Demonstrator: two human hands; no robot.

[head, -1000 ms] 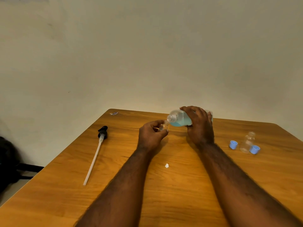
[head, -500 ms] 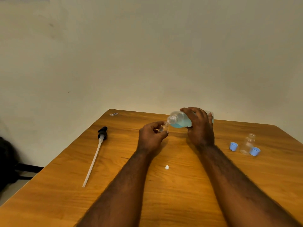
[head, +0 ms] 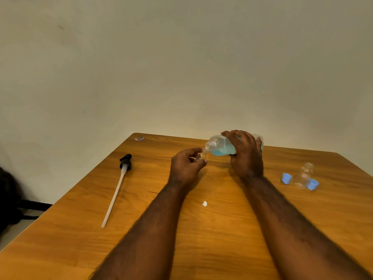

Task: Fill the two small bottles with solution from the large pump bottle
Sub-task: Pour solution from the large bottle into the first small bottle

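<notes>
Wooden table [head: 222, 249], plain cream wall [head: 181, 67] — warm light

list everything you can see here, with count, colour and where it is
large bottle: 1, clear with blue liquid, tipped over the table's far middle, open mouth to the left
small bottles: 2, clear, one at the large bottle's mouth, one upright on the right
caps: 2, blue, one on each side of the upright small bottle
pump: 1, black head and white tube, lying on the left
paper scrap: 1, white, between the forearms
wrapper bit: 1, pale, far left corner
table: 1, brown wood
dark shape: 1, black, floor at far left
left hand: 1, pinches a small bottle
right hand: 1, holds the large bottle
</notes>
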